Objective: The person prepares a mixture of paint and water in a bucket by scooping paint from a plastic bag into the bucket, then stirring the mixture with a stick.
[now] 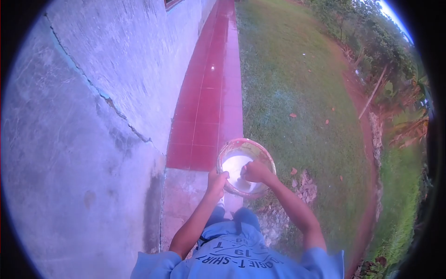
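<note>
A round bucket [264, 153] with a stained rim is in front of my body, over the edge of the walkway. White liquid [235, 163], which looks like paint, covers its bottom. My left hand [215, 183] is closed on the near left side of the rim, with the thumb over the edge. Over the inside of the bucket is my right hand [254, 171], its fingers curled in a fist. Something short and pale shows below those fingers, but what it is cannot be made out.
A grey-white wall [93, 153] with a long crack [109, 100] rises on the left. Red tiles [204, 107] with a pale border run ahead alongside it. Grass [288, 83] with fallen leaves lies to the right, and rubble [278, 221] sits beside the walkway near me.
</note>
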A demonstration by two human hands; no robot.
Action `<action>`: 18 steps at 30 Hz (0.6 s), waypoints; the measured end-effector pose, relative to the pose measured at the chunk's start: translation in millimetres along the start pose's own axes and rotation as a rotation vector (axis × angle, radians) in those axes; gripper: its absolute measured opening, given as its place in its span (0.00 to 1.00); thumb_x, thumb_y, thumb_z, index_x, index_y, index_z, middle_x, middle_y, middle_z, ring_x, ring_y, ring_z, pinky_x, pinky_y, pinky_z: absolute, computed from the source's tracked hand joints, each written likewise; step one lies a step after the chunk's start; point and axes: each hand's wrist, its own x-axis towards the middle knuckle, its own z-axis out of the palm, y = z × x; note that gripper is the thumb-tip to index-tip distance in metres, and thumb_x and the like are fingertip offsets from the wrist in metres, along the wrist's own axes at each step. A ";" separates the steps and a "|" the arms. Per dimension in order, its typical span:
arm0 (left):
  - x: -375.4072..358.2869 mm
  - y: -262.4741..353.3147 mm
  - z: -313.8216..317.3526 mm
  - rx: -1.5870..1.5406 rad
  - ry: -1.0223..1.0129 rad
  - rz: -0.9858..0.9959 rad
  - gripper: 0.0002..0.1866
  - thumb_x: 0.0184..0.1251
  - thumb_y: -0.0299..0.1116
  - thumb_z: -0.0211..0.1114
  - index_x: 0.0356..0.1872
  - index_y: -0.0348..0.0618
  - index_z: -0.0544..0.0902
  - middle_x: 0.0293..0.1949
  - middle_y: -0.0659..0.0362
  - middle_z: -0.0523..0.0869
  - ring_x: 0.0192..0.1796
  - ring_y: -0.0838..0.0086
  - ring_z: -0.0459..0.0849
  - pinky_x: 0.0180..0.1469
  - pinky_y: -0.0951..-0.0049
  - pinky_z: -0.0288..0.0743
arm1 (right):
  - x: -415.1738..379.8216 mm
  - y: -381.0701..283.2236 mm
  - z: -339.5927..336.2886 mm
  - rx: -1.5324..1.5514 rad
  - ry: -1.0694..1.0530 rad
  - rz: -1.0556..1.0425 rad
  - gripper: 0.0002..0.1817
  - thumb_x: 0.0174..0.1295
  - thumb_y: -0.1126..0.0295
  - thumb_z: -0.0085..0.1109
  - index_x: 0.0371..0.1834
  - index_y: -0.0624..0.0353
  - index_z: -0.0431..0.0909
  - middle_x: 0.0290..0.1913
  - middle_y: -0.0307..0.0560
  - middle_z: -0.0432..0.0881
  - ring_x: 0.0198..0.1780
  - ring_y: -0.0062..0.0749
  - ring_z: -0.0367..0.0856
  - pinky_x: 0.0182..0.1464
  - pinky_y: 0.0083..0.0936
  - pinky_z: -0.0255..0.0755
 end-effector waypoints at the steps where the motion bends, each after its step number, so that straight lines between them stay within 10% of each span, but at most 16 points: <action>1: 8.4 2.2 2.1 0.009 0.002 0.015 0.21 0.51 0.16 0.58 0.50 0.31 0.79 0.35 0.57 0.81 0.30 0.76 0.79 0.30 0.76 0.72 | 7.6 0.3 -3.4 0.057 -0.016 0.042 0.15 0.56 0.59 0.63 0.40 0.54 0.90 0.38 0.54 0.89 0.39 0.52 0.87 0.46 0.42 0.79; 10: 60.3 28.2 31.5 0.000 0.046 0.068 0.26 0.55 0.16 0.59 0.59 0.30 0.78 0.41 0.55 0.84 0.34 0.76 0.83 0.33 0.76 0.76 | 86.8 27.5 -26.7 0.573 0.143 -0.122 0.15 0.60 0.61 0.68 0.49 0.50 0.89 0.43 0.47 0.90 0.44 0.36 0.88 0.51 0.32 0.78; 18: 86.8 41.0 62.2 0.011 0.157 0.140 0.24 0.49 0.16 0.58 0.53 0.31 0.78 0.39 0.57 0.81 0.35 0.74 0.80 0.35 0.75 0.74 | 109.9 70.8 -78.7 0.007 0.141 -0.067 0.10 0.63 0.63 0.60 0.41 0.48 0.89 0.31 0.50 0.88 0.34 0.46 0.88 0.41 0.43 0.81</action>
